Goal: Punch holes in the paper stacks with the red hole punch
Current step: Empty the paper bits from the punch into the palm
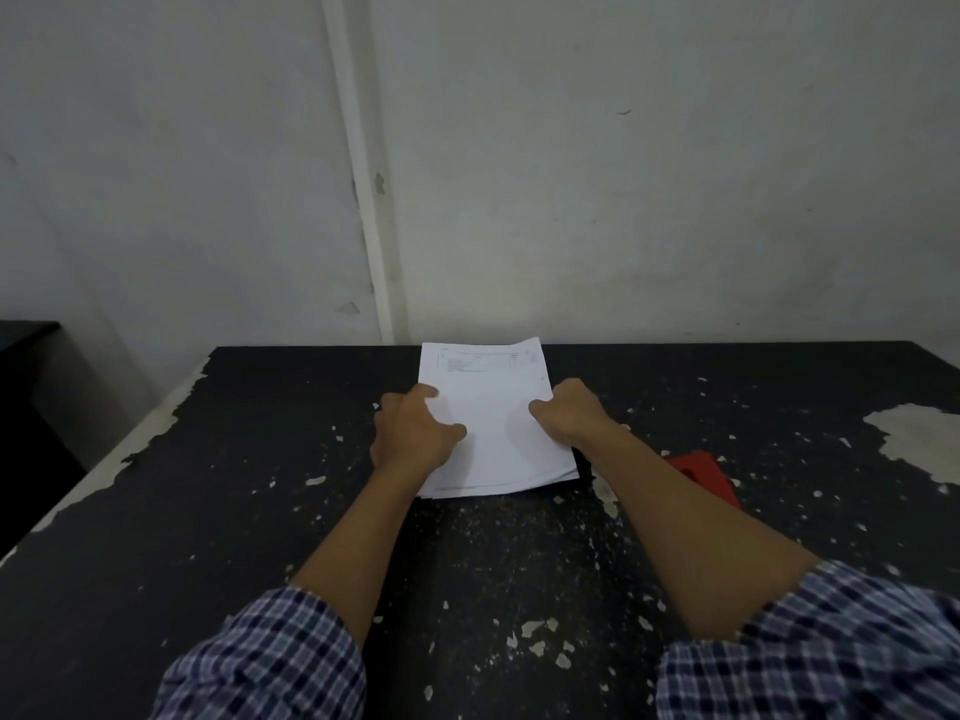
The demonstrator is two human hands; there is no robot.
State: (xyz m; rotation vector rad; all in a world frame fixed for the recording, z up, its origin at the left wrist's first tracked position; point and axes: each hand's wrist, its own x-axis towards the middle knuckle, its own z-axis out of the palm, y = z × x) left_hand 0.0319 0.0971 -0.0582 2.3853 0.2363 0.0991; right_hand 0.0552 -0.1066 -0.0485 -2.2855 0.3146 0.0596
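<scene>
Fingers of both my hands clamp the paper stack (493, 423) at mid-frame: left hand (415, 433) pinching its left edge, right hand (571, 415) gripping its right edge. Lower right of it, half hidden behind my right forearm, the red hole punch (701, 472) sits on the chipped black table (260, 459). Sheets look light, floppy, apt to fan apart, so I judge holding both long edges best. No containers visible.
</scene>
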